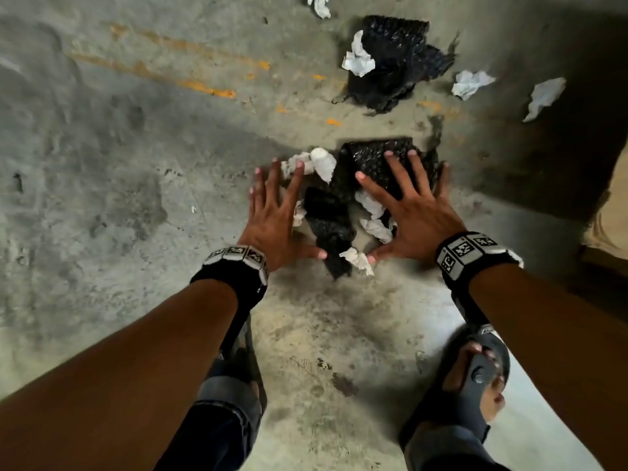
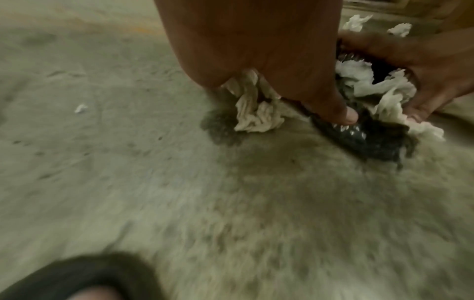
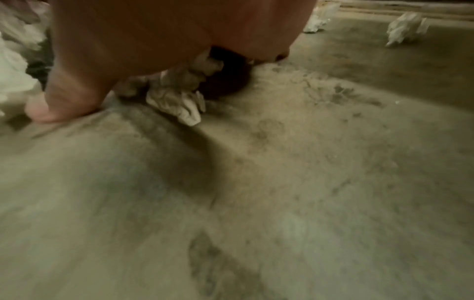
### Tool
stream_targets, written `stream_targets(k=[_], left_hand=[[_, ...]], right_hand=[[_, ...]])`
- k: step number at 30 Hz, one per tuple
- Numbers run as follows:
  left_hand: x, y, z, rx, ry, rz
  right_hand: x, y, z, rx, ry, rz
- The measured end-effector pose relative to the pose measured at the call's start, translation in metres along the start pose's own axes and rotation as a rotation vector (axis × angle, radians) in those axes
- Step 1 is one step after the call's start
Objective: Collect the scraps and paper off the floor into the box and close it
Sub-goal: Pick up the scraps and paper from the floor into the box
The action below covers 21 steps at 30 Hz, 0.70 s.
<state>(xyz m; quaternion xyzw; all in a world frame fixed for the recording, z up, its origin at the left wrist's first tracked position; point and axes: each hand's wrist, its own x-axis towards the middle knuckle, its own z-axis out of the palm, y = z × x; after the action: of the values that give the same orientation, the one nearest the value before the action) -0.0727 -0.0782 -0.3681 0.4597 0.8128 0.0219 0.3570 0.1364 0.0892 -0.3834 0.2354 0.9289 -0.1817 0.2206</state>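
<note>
A heap of black bubble-wrap scraps [image 1: 367, 171] mixed with crumpled white paper [image 1: 323, 163] lies on the concrete floor in the head view. My left hand [image 1: 277, 212] lies spread flat on the heap's left side. My right hand [image 1: 413, 205] is spread over its right side, fingers on the black wrap. Both thumbs point inward near a paper wad [image 1: 356, 260]. The left wrist view shows paper [image 2: 256, 113] and black wrap [image 2: 372, 138] under my palm. In the right wrist view paper [image 3: 179, 103] sticks out beneath my right palm. The box shows only as a tan edge [image 1: 608, 226] at far right.
A second black scrap pile [image 1: 397, 62] with a paper wad [image 1: 358, 59] lies farther off. Loose paper wads [image 1: 470, 83] [image 1: 543, 96] [image 1: 319, 3] are scattered beyond. My sandalled feet [image 1: 475, 375] [image 1: 238, 368] stand close behind the heap.
</note>
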Motion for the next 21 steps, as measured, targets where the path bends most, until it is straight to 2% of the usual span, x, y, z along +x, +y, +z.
stream_targets(k=[8,12,15,21], left_hand=[[0.032,0.036,-0.004,0.197,0.001,0.11],[0.037,0.032,-0.002,0.145,0.062,0.089],[0.043,0.032,-0.003,0.066,0.167,0.125],[0.061,0.041,-0.023,0.037,0.192,0.06]], right_hand=[[0.011,-0.003,-0.007,0.107,0.146,-0.039],[0.016,0.004,-0.011,0.205,0.191,-0.079],[0.012,0.012,-0.015,0.273,0.246,-0.007],[0.013,0.025,-0.032,0.424,0.272,0.255]])
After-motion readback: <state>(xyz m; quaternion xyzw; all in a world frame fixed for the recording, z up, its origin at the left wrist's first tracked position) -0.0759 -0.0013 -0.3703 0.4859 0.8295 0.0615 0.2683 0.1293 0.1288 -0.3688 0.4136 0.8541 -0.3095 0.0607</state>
